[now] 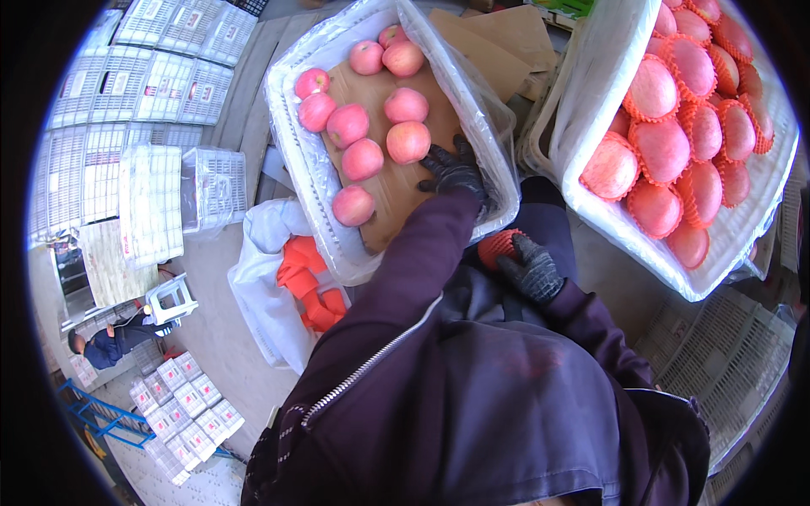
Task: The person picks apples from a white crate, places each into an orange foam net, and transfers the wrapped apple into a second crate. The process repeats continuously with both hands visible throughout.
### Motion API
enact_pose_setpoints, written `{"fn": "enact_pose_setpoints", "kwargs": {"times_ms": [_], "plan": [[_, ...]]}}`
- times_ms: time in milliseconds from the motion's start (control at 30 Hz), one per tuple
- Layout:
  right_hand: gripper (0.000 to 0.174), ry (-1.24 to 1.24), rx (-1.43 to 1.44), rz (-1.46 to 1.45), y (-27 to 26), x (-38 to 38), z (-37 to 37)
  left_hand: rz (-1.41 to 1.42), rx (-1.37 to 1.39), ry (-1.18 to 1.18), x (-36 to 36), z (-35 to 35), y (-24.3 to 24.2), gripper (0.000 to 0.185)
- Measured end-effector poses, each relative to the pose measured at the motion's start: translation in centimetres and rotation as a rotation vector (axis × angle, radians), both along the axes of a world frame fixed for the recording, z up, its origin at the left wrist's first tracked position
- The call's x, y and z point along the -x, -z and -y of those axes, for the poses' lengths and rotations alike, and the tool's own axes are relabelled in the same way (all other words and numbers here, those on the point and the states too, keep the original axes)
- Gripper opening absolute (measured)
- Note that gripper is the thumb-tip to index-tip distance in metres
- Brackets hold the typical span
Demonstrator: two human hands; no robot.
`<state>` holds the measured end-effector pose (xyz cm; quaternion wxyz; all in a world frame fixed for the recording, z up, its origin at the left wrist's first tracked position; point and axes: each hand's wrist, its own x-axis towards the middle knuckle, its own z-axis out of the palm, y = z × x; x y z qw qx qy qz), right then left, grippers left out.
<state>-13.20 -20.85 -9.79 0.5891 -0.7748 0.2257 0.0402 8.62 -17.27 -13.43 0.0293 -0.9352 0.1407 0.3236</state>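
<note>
My left hand [452,167], in a dark knit glove, reaches into a plastic-lined white crate [290,148]. Its fingers are spread over the cardboard sheet [395,190] inside, with the fingertips close beside a pinkish-red apple [408,142]. Several more bare apples [362,158] lie on that sheet, mostly along the left side and at the far end. Over my lap, my right hand [535,269], also gloved, grips a rounded red foam fruit net [498,248]. Whether an apple is inside that net is hidden.
At right, a lined crate [693,288] holds many apples in foam nets [661,148]. A white sack [262,278] with red foam nets [310,284] stands left of my arm. Stacked crates [145,82], a plastic stool [171,300] and a person [117,345] are farther left.
</note>
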Motion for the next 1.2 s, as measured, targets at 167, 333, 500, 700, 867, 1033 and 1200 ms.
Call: {"fn": "enact_pose_setpoints", "kwargs": {"times_ms": [167,333,500,700,867,1033,1200], "plan": [[0.035,0.061,-0.143,0.061,0.8,0.2,0.1,0.151,0.168,0.266,-2.8,-5.5,2.7,0.098],[0.034,0.05,-0.097,0.091,1.4,0.6,0.2,0.116,0.228,0.358,-7.4,-8.9,3.7,0.059],[0.032,0.099,-0.291,0.095,2.2,0.7,0.1,0.178,0.314,0.456,-12.9,-11.6,-3.2,0.052],[0.031,0.11,-0.345,0.145,2.7,1.1,-0.4,0.07,0.252,0.427,-17.7,-11.8,-13.1,0.048],[0.03,0.092,-0.213,0.156,2.5,1.4,-0.1,0.156,0.198,0.513,-17.7,-10.6,-17.0,0.043],[0.032,0.072,-0.2,0.14,2.6,0.9,0.0,0.389,0.301,0.791,-14.6,-10.5,-17.9,0.038],[0.032,0.084,-0.253,0.115,3.5,0.2,-0.3,0.241,0.383,0.692,-11.5,-11.7,-19.3,0.028]]}}
